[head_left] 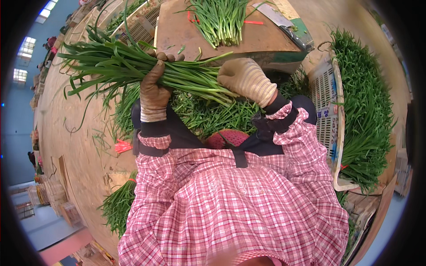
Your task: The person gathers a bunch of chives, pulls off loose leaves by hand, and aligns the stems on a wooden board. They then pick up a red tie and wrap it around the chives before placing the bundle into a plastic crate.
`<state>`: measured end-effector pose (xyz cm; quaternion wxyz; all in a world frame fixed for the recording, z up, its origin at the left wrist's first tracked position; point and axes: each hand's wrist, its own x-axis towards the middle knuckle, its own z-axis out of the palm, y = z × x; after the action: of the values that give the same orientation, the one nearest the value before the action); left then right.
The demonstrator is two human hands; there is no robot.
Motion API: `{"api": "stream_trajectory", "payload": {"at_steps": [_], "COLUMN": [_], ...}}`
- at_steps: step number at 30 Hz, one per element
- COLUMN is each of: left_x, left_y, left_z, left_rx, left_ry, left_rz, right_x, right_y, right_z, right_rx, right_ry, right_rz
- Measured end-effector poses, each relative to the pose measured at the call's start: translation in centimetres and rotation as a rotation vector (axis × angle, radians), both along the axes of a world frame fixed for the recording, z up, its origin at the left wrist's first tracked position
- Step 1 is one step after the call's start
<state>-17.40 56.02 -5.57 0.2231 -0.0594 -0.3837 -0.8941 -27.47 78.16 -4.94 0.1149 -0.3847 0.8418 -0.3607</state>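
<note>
A loose bunch of long green garlic chives (191, 76) lies across both my gloved hands, leaves to the left and pale stem ends to the right. My left hand (155, 91) is wrapped around its middle, thumb on top. At the stem end, my right hand (248, 79) is closed on some of the stems; its fingertips are partly hidden. Just beyond, a second bunch of chives (220, 22) rests on the brown board (177, 26), over a red tie strip (253, 22). A broad-bladed knife (274, 17) lies to its right, dark handle toward me.
Loose chives (206, 111) are heaped between my knees, by a pink-red round thing (227, 138). A white crate (325, 91) full of chives stands at the right. On the left floor are red strips (123, 146) and a tied bundle (119, 205).
</note>
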Motion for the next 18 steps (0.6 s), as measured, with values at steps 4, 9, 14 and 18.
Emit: {"api": "stream_trajectory", "payload": {"at_steps": [4,9,14,18], "left_x": [0.2,0.4,0.0,1.9], "left_y": [0.1,0.0,-3.0,-5.3], "left_z": [-0.4,-1.0,-0.8,-0.7], "left_rx": [-0.021,-0.087,0.026,-0.081], "left_ry": [0.063,0.058,-0.106,-0.294], "left_rz": [-0.084,-0.115,0.071,0.245], "right_x": [0.1,1.1,-2.7,-2.4], "right_y": [0.2,-0.8,2.6,3.8], "right_z": [-1.1,-0.6,-3.6,-1.6], "right_rx": [-0.042,0.02,0.524,0.473], "right_ry": [-0.106,0.028,0.301,0.481], "right_rz": [0.025,0.015,-0.143,-0.242]}}
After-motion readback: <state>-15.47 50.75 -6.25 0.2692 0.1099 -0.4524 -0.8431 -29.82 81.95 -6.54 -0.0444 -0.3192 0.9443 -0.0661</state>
